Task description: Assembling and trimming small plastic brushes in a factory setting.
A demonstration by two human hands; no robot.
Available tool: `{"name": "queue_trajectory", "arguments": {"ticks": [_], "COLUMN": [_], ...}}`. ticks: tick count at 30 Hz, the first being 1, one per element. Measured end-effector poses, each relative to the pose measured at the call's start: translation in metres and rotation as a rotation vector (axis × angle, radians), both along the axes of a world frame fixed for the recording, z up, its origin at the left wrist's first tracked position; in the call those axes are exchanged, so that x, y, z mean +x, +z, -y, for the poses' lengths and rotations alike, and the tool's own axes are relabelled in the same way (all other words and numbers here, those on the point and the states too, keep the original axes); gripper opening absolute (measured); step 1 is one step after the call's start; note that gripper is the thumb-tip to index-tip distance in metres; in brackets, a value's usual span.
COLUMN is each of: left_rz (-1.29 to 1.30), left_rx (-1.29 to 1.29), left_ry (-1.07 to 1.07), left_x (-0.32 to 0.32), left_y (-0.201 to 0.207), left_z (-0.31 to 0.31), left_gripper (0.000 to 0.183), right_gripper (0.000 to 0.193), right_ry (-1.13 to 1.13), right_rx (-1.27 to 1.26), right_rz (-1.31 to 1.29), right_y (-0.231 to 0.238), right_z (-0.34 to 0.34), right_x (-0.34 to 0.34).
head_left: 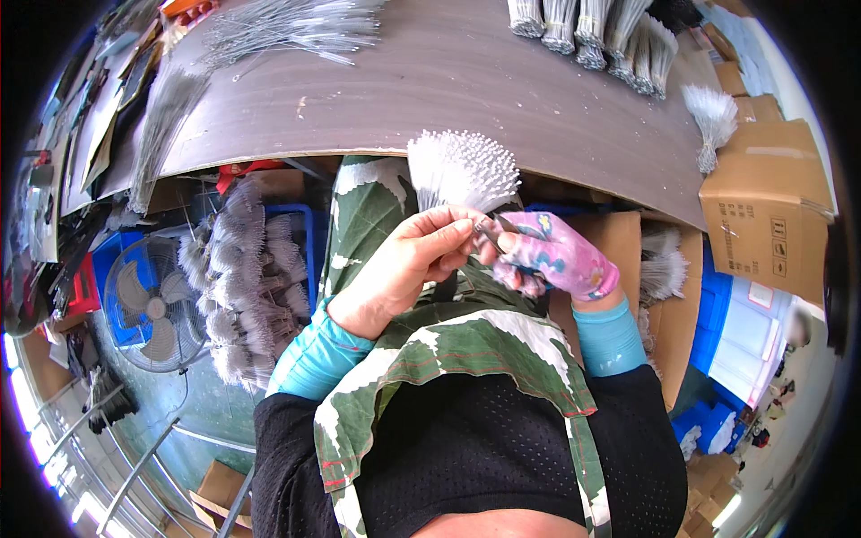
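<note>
Both my hands meet in front of my lap, just below the table edge. My bare left hand (408,255) is closed, thumb pressed to forefinger, on something too small to make out. In its pink flowered glove, my right hand (560,255) grips a small dark metal tool (487,235), whose tip touches the left fingertips. Directly behind the fingers stands a bundle of thin wires (462,170) with white tips fanned out at the top. Its lower end is hidden by my hands. A green camouflage apron (484,345) covers my lap.
Loose wires (287,31) lie on the brown table (359,108), with several tied bundles (592,36) at its far right. More bundles (242,278) are piled on the left beside a fan (154,309). Cardboard boxes (762,206) stand on the right.
</note>
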State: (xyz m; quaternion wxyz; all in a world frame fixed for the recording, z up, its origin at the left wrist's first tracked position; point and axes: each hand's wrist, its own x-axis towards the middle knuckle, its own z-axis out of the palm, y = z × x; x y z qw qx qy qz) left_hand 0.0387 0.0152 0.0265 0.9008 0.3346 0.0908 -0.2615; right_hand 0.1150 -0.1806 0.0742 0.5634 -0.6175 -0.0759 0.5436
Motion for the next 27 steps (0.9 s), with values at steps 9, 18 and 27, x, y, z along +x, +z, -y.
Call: {"name": "queue_trajectory", "arguments": {"ticks": [9,18,27], "left_rz": [0.534,0.714,0.361], "left_rx": [1.698,3.185,2.836], "left_ry": [0.664,0.164,0.664], "left_x": [0.025,0.085,0.121], "left_y": [0.020,-0.023,-0.062], "left_z": [-0.161,-0.406,-0.367], "left_gripper": [0.027,0.026,0.043], "right_gripper": [0.027,0.023,0.019], "right_ry": [-0.662,-0.709,-0.651], "right_rx": [-0.040,-0.088,-0.234], "right_rz": [0.237,0.290,0.345], "right_y": [-0.031,-0.056,-0.061], "right_z": [0.042,0.011,0.014], "right_x": [0.034,0.063,0.054]}}
